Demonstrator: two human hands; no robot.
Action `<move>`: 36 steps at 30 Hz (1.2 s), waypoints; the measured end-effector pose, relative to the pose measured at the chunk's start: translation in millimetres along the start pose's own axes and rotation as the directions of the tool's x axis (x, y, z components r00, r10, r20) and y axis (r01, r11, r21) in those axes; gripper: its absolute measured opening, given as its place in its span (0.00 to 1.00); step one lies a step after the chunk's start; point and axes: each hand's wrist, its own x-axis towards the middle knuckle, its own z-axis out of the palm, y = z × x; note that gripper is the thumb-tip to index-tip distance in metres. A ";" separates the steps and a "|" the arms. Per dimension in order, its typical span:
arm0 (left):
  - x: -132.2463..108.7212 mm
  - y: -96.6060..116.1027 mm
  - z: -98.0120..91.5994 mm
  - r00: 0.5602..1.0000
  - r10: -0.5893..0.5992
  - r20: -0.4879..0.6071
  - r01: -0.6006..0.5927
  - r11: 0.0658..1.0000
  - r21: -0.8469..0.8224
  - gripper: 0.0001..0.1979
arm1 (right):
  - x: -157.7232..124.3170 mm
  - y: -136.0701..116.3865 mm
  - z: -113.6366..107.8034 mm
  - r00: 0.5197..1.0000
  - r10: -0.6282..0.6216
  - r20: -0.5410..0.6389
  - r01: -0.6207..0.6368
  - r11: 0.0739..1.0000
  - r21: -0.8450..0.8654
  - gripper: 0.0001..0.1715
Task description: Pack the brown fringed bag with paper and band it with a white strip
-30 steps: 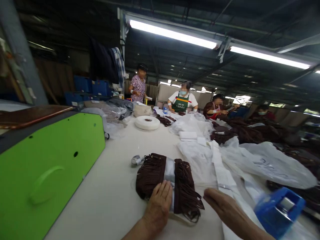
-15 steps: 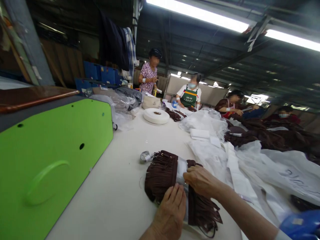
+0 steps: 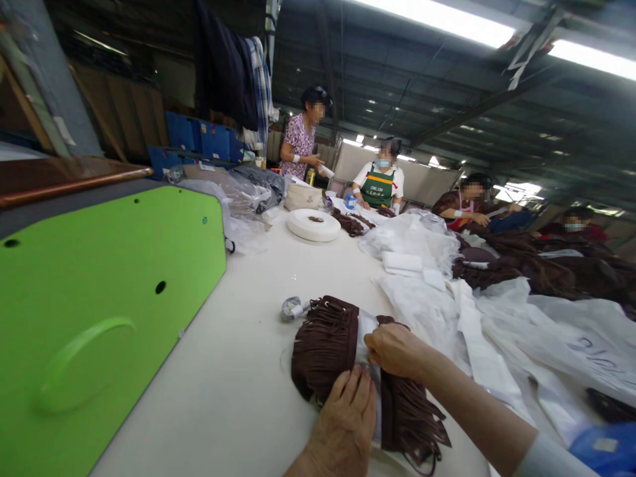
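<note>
A dark brown fringed bag point(image 3: 325, 351) lies on the white table, with a translucent white band point(image 3: 368, 322) wrapped round its middle. My left hand point(image 3: 342, 421) rests flat across the band and the fringe beside it, fingers stretched out. Over the band's right side, my right hand point(image 3: 395, 349) is closed, its fingertips against the band; what they pinch is hidden. Thin dark cords trail from the bag's lower right end. Just beyond its upper left corner is a small clear plastic-wrapped bundle point(image 3: 292, 309).
To my left stands a bright green panel point(image 3: 124, 311). A white roll point(image 3: 313, 226) lies farther back on the table point(image 3: 238, 371). Clear plastic bags point(image 3: 422, 245) and white strips point(image 3: 477, 344) cover the right side, near a brown pile point(image 3: 561, 271). Several co-workers are beyond.
My view has shifted slightly, so the bag and both hands appear a little farther right. Both hands keep their places on the bag. The co-worker in the patterned top has turned.
</note>
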 end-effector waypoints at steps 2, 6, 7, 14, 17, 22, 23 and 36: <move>0.8 0.5 -0.8 1.000 -0.004 -0.023 0.004 1.000 -0.003 0.21 | 2.2 0.4 -2.1 0.999 0.046 0.001 -0.046 0.998 0.045 0.11; 0.5 1.4 3.2 0.999 -0.011 -0.048 0.010 1.000 -0.029 0.20 | 12.6 12.5 2.2 0.998 0.063 -0.007 -0.062 0.988 0.141 0.20; -0.2 1.5 5.5 0.999 -0.013 -0.049 0.012 0.999 -0.036 0.20 | 16.2 18.0 5.6 0.998 0.059 -0.002 -0.058 0.982 0.179 0.20; -2.7 1.8 12.3 0.996 -0.029 -0.081 0.024 0.998 -0.067 0.20 | 29.4 56.9 30.7 0.999 0.045 -0.003 -0.040 0.899 0.436 0.09; -2.6 1.4 9.5 0.998 -0.032 -0.057 0.028 0.997 -0.071 0.20 | 14.8 53.7 32.0 0.984 0.137 -0.117 -0.067 0.882 0.466 0.08; -3.5 1.3 10.8 0.997 -0.051 -0.056 0.046 0.996 -0.076 0.20 | -28.2 8.0 52.2 0.839 0.121 -0.530 0.092 0.929 0.358 0.16; -3.5 1.6 11.8 0.996 -0.058 -0.068 0.052 0.996 -0.077 0.20 | -35.1 -1.9 60.5 0.812 0.069 -0.579 0.126 0.949 0.290 0.16; -1.4 5.0 12.0 0.977 -0.122 -0.176 0.095 0.984 -0.153 0.12 | -46.6 -37.7 102.5 0.671 0.084 -0.737 0.136 0.963 0.234 0.29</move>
